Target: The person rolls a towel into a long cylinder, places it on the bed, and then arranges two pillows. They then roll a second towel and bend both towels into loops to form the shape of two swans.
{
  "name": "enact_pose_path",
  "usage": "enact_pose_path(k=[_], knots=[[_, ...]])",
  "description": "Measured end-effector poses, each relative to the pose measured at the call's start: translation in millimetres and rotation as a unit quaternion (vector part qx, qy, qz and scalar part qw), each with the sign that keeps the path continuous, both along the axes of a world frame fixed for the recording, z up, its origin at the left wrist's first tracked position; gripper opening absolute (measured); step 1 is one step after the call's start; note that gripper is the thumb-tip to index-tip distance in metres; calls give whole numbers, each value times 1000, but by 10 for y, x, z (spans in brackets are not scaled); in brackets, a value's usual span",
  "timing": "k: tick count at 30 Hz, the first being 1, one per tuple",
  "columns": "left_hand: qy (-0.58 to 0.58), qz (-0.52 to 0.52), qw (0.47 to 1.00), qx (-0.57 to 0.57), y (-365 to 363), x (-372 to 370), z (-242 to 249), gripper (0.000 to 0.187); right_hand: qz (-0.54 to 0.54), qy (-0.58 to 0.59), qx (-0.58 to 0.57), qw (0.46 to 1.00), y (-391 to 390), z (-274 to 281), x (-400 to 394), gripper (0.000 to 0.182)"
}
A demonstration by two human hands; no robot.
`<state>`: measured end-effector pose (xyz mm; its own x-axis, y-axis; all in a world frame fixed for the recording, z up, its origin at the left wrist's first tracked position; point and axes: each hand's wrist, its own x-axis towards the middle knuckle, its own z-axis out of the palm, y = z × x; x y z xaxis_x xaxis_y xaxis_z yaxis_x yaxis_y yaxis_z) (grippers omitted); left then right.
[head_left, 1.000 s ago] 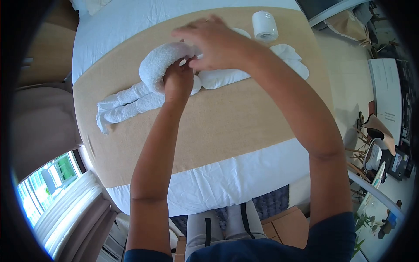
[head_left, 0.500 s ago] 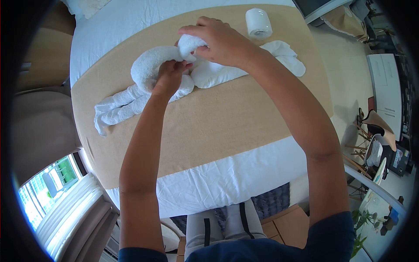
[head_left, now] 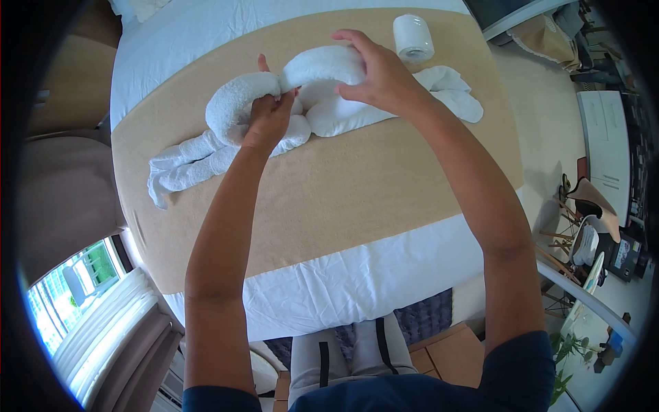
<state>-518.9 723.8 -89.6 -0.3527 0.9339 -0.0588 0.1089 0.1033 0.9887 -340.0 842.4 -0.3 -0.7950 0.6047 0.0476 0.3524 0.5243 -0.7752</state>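
Observation:
On the bed lies a white towel shape (head_left: 235,104) with a thick, curved roll on the left and two long rolled legs stretching to the lower left. My left hand (head_left: 270,118) is closed on the towel where the roll meets its middle, one finger pointing up behind it. A second curved, rolled part of the white towel (head_left: 322,65) arches to the right. My right hand (head_left: 384,74) curls round its right end, thumb below and fingers above. Beneath and beyond that hand, a smoother white towel part (head_left: 343,117) runs to a folded end (head_left: 456,93) on the right.
A white roll in shiny wrap (head_left: 414,39) stands near the bed's far right edge. Under everything is a tan bed runner (head_left: 357,185) over white sheets (head_left: 343,275). A chair (head_left: 594,199) stands to the right, and a curtained window (head_left: 82,275) is at lower left.
My right hand has moved right, drawing the upper towel roll out into a longer arch. My left hand stays near the same spot, with a finger now raised.

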Motion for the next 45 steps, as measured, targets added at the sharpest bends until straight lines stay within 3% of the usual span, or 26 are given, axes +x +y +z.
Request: enact_pose_path(k=[2,4,6,7,9,10,12,15,16,18,20,25,28,30,31,33,35,36,38,43,45], knots=[[148,-13,988,-40,1,-18,-25,77,-27,31,49,998,-32,-164,46,68],[143,-9,990,-4,49,-15,-77,77,-53,64,96,992,-96,-204,78,74],[138,-1,990,30,69,-17,-122,77,-23,162,387,908,-307,-43,127,65],[90,6,995,53,76,-16,-122,78,-21,161,384,909,-398,-65,108,65],[38,12,996,76,86,-17,-148,80,183,-56,284,940,-578,-180,7,48],[56,13,996,69,93,-31,-162,80,184,-58,284,939,-599,-293,-68,48],[75,14,995,61,82,-45,-139,81,120,-114,559,813,-586,-598,-273,33],[96,2,995,5,86,-41,-96,83,67,-201,481,851,-465,-925,-582,22],[140,16,989,47,125,-43,-134,81,69,-200,481,851,-434,-887,-633,22],[182,31,979,86,112,-66,-214,79,141,-308,405,849,-386,-814,-708,20],[175,-5,984,-28,62,-54,-57,79,155,-297,373,865,-334,-832,-677,25],[182,16,983,30,66,-6,-232,80,180,-317,315,876,-361,-880,-605,29],[191,27,978,74,76,-36,-319,82,160,-217,417,868,-395,-918,-561,19],[200,35,974,100,54,-14,-352,83,154,-295,291,897,-374,-804,-570,29],[189,39,977,95,44,17,-279,80,155,-294,290,897,-382,-713,-590,29],[178,43,979,91,27,57,-239,77,198,-371,204,884,-407,-566,-614,52],[163,59,981,91,41,94,-229,59,176,-375,209,886,-392,-738,-710,58],[164,57,981,91,43,107,-220,59,156,-378,214,887,-379,-837,-733,64],[196,41,978,65,46,130,-197,38,145,-376,201,893,-350,-719,-729,64],[245,45,967,44,138,139,-216,31,122,-383,182,898,-325,-749,-790,72],[230,46,972,21,155,120,-249,32,126,-350,344,862,-364,-811,-747,65]])
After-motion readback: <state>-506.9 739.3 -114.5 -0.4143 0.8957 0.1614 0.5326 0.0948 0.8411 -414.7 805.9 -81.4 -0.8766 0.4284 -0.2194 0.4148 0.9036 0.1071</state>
